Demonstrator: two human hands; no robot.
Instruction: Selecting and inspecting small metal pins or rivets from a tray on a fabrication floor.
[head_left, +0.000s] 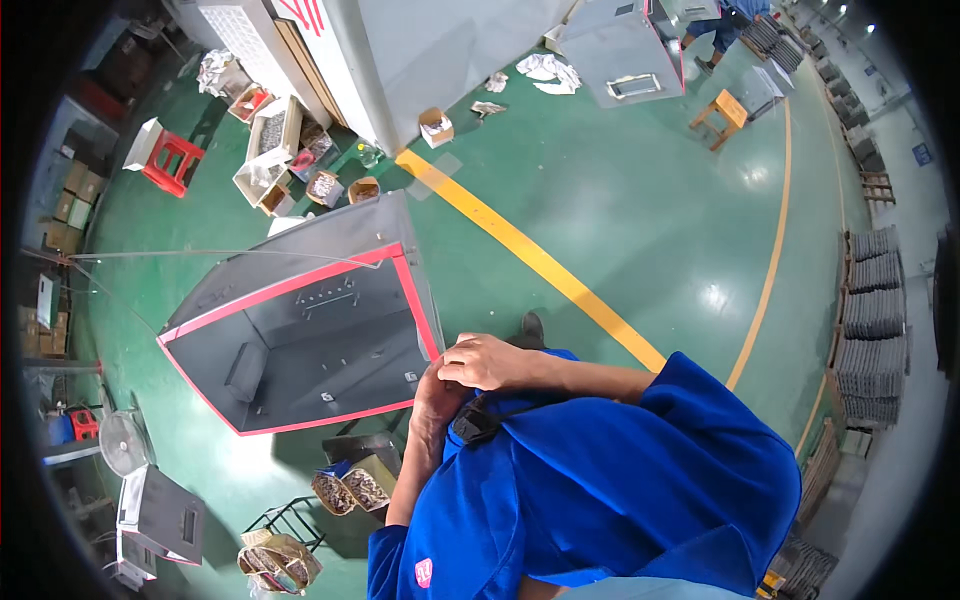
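My two hands meet in front of my chest, beside the right edge of a large grey metal cabinet (pixel 415 225). My right hand (pixel 482 360) has its fingers curled in, with the tips pressed against my left hand (pixel 436 397). The left one is bent and closed under it; anything pinched between them is hidden or too small to name. Pink-red strip (pixel 412 295) runs around the cabinet's open front. Inside it are small light fittings on the dark floor panel and a slotted bracket (pixel 330 293) at the back.
Cartons of small parts (pixel 368 483) stand below the cabinet, with a filled sack (pixel 278 562) farther left. More bins (pixel 270 135) and a red stool (pixel 175 160) lie beyond. A yellow floor line (pixel 540 265) crosses the green floor. At the far right a co-worker (pixel 715 30) stands near a wooden stool (pixel 722 115).
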